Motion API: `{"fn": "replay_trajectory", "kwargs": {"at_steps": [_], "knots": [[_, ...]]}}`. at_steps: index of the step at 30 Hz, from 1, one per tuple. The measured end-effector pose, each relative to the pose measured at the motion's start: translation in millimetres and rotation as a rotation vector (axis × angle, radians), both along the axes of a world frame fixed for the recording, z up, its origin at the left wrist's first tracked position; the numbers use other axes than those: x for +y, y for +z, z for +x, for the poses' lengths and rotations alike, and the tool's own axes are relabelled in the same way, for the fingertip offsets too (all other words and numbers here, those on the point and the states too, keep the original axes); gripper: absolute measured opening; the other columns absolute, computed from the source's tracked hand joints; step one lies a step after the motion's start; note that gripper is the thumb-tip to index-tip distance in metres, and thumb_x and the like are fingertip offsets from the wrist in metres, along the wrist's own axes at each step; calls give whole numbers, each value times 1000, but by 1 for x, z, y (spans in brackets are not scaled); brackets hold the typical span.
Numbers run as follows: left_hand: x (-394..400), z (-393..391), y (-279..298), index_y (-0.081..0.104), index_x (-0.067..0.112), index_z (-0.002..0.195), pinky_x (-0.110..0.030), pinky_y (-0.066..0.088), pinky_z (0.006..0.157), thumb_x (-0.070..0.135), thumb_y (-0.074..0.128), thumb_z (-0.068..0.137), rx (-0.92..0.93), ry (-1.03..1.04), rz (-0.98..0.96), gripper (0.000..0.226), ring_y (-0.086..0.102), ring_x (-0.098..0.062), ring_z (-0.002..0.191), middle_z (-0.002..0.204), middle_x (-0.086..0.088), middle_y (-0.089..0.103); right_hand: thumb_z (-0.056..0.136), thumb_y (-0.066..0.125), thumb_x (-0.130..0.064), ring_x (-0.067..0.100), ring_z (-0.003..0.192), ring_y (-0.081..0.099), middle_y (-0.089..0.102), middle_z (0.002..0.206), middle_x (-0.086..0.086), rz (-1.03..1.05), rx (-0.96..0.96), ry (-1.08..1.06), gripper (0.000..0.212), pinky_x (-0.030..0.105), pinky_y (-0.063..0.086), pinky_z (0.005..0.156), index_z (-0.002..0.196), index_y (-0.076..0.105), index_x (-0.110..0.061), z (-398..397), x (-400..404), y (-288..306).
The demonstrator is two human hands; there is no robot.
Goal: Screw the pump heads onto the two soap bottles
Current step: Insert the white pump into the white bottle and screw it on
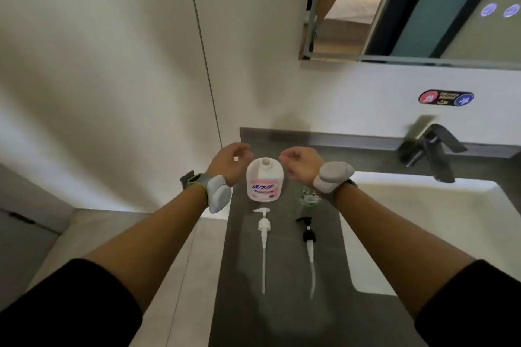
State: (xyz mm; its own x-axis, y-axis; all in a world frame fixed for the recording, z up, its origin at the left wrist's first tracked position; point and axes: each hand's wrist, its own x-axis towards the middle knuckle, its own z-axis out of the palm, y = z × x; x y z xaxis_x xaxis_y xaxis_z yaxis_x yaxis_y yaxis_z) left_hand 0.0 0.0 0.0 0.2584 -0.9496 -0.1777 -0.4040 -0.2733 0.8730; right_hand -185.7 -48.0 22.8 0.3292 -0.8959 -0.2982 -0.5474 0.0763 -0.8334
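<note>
A white soap bottle (264, 182) with a pink label stands upright on the grey counter (282, 304), its neck uncapped. A second, clear bottle (309, 196) is mostly hidden under my right wrist. Two pump heads lie flat in front of them: a white pump head (264, 227) with a long tube and a black pump head (308, 232) with a curved tube. My left hand (229, 160) hovers just left of the white bottle, fingers curled and apart, holding nothing. My right hand (301, 162) hovers just right of it, also loosely curled and empty.
A white sink basin (423, 222) lies to the right, with a dark faucet (431, 152) behind it. A mirror (408, 5) hangs on the wall above. The counter's left edge drops off beside my left forearm. Both wrists carry grey strapped devices.
</note>
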Motion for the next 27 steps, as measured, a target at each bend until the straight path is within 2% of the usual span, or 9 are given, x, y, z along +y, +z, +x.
{"fn": "replay_trajectory", "kwargs": {"at_steps": [3, 6, 9, 12, 16, 19, 22, 25, 27], "knots": [[-14, 11, -20, 42, 22, 133, -38, 38, 95, 20, 64, 85, -122, -199, 102, 53, 47, -28, 121, 140, -4, 46, 89, 55, -26, 30, 108, 60, 62, 123, 15, -17, 62, -37, 38, 47, 50, 96, 122, 55, -6, 13, -2, -9], [-24, 17, -43, 34, 24, 138, -36, 36, 96, 26, 71, 79, -177, -339, 144, 69, 44, -26, 123, 141, -3, 43, 91, 50, -20, 36, 115, 57, 56, 130, 20, -8, 134, -62, 40, 49, 48, 97, 125, 50, 1, 20, -2, -19], [-32, 21, -58, 40, 33, 128, -25, 39, 84, 40, 76, 70, -206, -437, 117, 69, 54, -17, 107, 120, 8, 53, 92, 48, -18, 35, 117, 55, 54, 133, 18, 13, 155, -71, 41, 50, 46, 99, 130, 47, -3, 23, -1, -28], [-35, 23, -66, 44, 43, 111, -25, 44, 75, 46, 78, 61, -182, -435, 104, 61, 56, -10, 92, 101, 18, 55, 92, 48, -19, 33, 115, 56, 56, 130, 17, 19, 166, -77, 38, 49, 47, 99, 128, 49, -5, 23, 3, -32], [-33, 21, -75, 43, 45, 108, -20, 40, 70, 47, 78, 63, -145, -437, 63, 58, 55, -5, 86, 99, 20, 55, 88, 52, -21, 32, 102, 62, 64, 115, 16, 0, 194, -123, 32, 50, 51, 92, 117, 55, -6, 15, 13, -43], [-34, 22, -76, 42, 45, 112, -23, 42, 76, 50, 77, 63, -106, -452, 48, 61, 56, -10, 93, 106, 16, 56, 86, 55, -26, 27, 77, 60, 64, 85, 15, -4, 288, -157, 22, 46, 54, 82, 83, 61, -6, 11, 23, -51], [-35, 22, -77, 43, 45, 111, -19, 41, 70, 57, 76, 57, -81, -452, 40, 64, 57, -8, 92, 103, 20, 56, 89, 53, -32, 29, 69, 56, 57, 69, 14, 60, 399, -45, 41, 41, 53, 72, 54, 46, -12, 13, 32, -63], [-37, 22, -72, 46, 45, 108, -15, 37, 65, 51, 79, 60, -71, -460, 26, 59, 55, 0, 87, 97, 25, 55, 86, 57, -33, 24, 64, 48, 46, 54, 1, 84, 506, 51, 44, 25, 35, 50, 48, 40, -20, 21, 39, -77], [-38, 24, -75, 46, 43, 109, -14, 36, 65, 47, 79, 63, -69, -462, 17, 57, 53, 1, 86, 97, 23, 55, 82, 61, -39, 29, 70, 56, 57, 62, 3, 83, 563, 114, 34, 24, 35, 52, 55, 53, -19, 28, 42, -89]]}}
